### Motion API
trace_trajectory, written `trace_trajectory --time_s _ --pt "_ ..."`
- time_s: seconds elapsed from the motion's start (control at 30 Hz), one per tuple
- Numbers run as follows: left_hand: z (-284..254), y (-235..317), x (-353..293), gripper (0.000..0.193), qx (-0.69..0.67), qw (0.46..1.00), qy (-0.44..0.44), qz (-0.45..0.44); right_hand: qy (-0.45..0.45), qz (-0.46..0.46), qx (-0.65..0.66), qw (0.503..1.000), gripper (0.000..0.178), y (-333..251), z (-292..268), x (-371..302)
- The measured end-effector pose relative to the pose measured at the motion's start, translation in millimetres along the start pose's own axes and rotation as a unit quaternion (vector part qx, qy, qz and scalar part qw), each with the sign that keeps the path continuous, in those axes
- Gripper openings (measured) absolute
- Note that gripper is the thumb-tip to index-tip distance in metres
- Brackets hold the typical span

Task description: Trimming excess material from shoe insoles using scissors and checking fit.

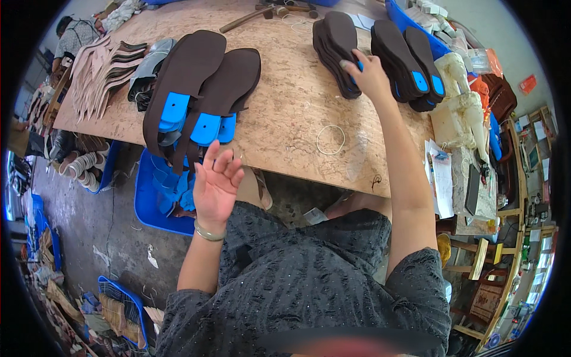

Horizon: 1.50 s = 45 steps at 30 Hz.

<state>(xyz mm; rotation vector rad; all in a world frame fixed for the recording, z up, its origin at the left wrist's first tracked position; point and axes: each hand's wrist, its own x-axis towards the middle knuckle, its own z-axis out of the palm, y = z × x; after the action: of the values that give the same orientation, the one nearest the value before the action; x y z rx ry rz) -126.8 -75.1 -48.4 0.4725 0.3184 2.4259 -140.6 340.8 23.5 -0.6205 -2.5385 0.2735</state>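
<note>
My right hand (370, 76) reaches over the table and grips a dark brown insole (340, 31) on a stack at the back. A bit of blue shows between its thumb and fingers. My left hand (217, 187) hovers palm up just off the table's front edge, fingers loosely curled and apart, holding nothing. Close beyond it lie two overlapping piles of dark brown insoles (193, 59), with blue heel pieces (206, 128) at their near ends. Two more insole stacks (395, 53) with blue heels stand right of my right hand.
On the wooden table (285, 119) lie a rubber band (331, 140), pale strips (92, 83) and a hammer (245, 19). A blue bin (146, 202) of blue pieces sits below the left edge. White shoe lasts (458, 113) and papers (439, 178) are at right. Another person (74, 35) is far left.
</note>
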Motion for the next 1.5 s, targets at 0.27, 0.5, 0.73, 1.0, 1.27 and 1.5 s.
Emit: trace_trajectory --time_s 0.27,0.5,0.73,1.0,1.27,1.5 --pt "-4.6 -5.5 -27.1 0.050 0.127 0.988 0.091 -0.021 0.070 -0.078 -0.043 0.994 0.047 -16.7 21.4 -7.1" --pt "26.6 13.1 9.8 0.026 0.607 0.784 0.101 0.085 -0.001 -0.062 -0.050 0.997 0.073 4.0 14.6 15.2" --pt "56.8 86.8 83.8 0.019 0.880 0.288 0.062 0.373 0.095 -0.153 0.108 0.978 0.041 -49.5 -33.2 -37.1" --pt "16.8 103.8 152.9 0.034 0.989 -0.016 0.109 0.096 0.028 -0.249 0.236 0.939 0.026 -128.0 -49.7 -166.8" --pt "33.6 80.0 158.7 0.025 0.993 -0.020 0.087 0.074 -0.073 -0.179 0.311 0.931 0.019 -102.1 -42.7 -225.5" --pt "94.9 90.4 142.4 0.022 0.990 0.101 0.043 0.085 -0.111 -0.168 0.382 0.902 0.028 -89.7 -43.7 -236.5"
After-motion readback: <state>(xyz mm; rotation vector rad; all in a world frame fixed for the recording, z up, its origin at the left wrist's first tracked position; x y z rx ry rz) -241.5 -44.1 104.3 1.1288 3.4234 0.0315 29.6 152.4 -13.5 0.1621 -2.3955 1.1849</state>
